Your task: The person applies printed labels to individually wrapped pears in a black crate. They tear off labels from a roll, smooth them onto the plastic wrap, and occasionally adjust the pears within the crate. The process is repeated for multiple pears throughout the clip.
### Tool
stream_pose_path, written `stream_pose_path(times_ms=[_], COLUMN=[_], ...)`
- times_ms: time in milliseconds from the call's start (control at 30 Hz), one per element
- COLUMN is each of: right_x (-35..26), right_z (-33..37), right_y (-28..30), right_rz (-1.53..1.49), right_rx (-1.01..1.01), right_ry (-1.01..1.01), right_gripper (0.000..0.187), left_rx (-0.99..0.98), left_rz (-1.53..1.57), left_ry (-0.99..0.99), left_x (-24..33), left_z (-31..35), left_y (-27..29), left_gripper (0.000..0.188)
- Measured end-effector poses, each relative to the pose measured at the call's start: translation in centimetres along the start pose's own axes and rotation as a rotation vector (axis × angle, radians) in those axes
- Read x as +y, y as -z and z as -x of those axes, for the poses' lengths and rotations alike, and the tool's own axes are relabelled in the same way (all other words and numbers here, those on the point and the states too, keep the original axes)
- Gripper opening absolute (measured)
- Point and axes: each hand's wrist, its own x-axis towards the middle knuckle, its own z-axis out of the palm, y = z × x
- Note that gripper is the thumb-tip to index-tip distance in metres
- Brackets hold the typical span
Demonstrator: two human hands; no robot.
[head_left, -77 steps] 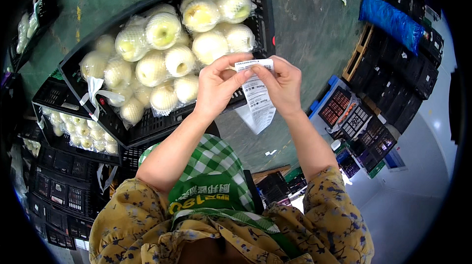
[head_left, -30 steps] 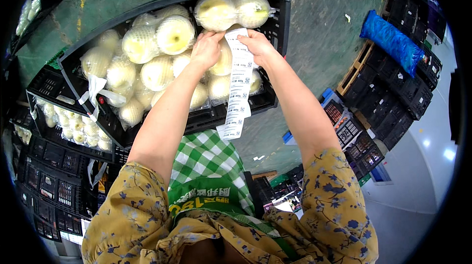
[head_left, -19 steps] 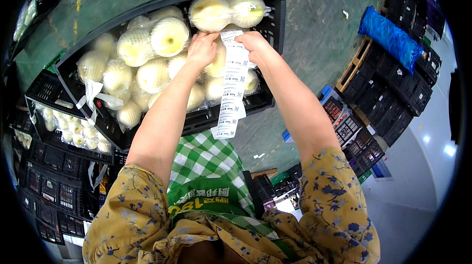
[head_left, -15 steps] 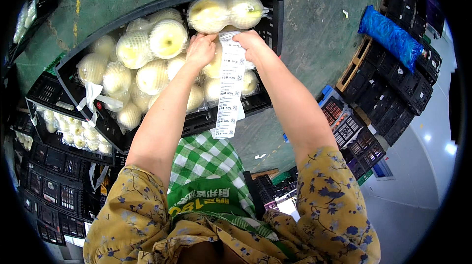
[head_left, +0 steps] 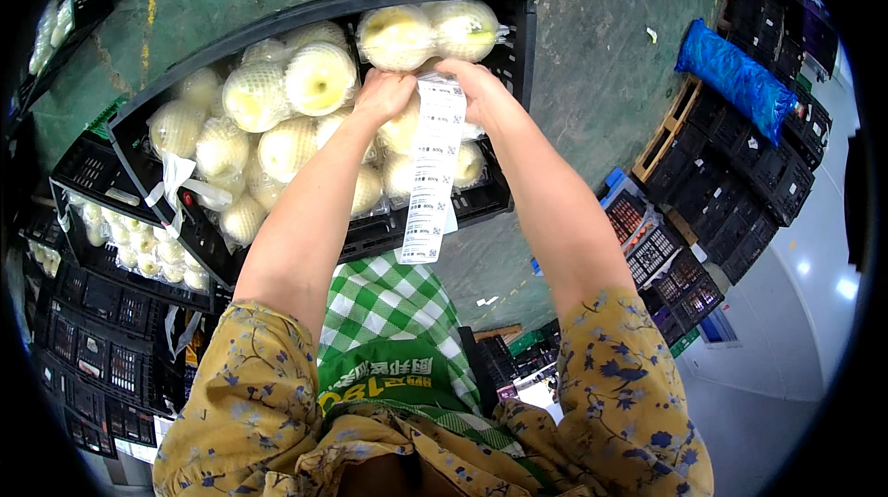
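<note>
A long white strip of printed labels [head_left: 431, 173] hangs from the top middle of a black crate over its near wall. My right hand [head_left: 474, 93] is closed at the strip's upper end, pinching its edge. Close beside it, my left hand [head_left: 385, 96] has its fingers curled in; whatever they hold is hidden. Both hands rest just below a clear-wrapped pack of two pale round fruits [head_left: 398, 37], and their fingertips reach to its lower edge. More pale fruits in foam nets [head_left: 320, 79] and clear film fill the black crate [head_left: 319, 11].
A white plastic strip [head_left: 172, 184] is tied at the crate's left corner. Another crate of smaller wrapped pale produce [head_left: 148, 252] stands lower left, by stacked black crates [head_left: 102, 340]. At the right are a blue plastic-wrapped bundle [head_left: 735, 76], a wooden pallet [head_left: 668, 125] and black crates.
Both hands have drawn closer together at the top of the label strip, the left shifting slightly right, its fingers more curled. The strip's upper end is now more covered.
</note>
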Motion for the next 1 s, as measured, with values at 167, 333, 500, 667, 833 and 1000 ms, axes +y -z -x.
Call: stream_pose_path(times_ms=[167,333,500,667,833,1000], right_x=[2.9,7.0,11.4,14.4,17.8,17.1], right_z=[3.3,11.1,15.5,18.1,18.7,18.7], right_y=[2.6,5.4,7.6,7.4,8.3,6.9], right_rz=[0.111,0.322,0.393,0.310,0.439,0.128], right_rx=[-0.003,-0.113,-0.081,-0.017,0.073,0.178], right_ry=[-0.006,0.221,0.361,0.484,0.532,0.611], right_gripper=[0.022,0.020,0.017,0.014,0.015,0.013], left_rx=[-0.098,0.031,0.278,-0.063,-0.177,-0.237], left_rz=[-0.053,-0.233,-0.318,0.727,1.061,1.063], left_ry=[0.019,-0.043,-0.278,-0.087,0.075,0.126], left_x=[0.1,-0.9,3.6,5.2,7.5,6.2], left_z=[0.0,0.8,8.6,15.2,19.7,20.9], left_y=[0.6,-0.2,-0.6,-2.9,-5.1,-6.2], left_gripper=[0.047,0.045,0.037,0.045,0.028,0.009])
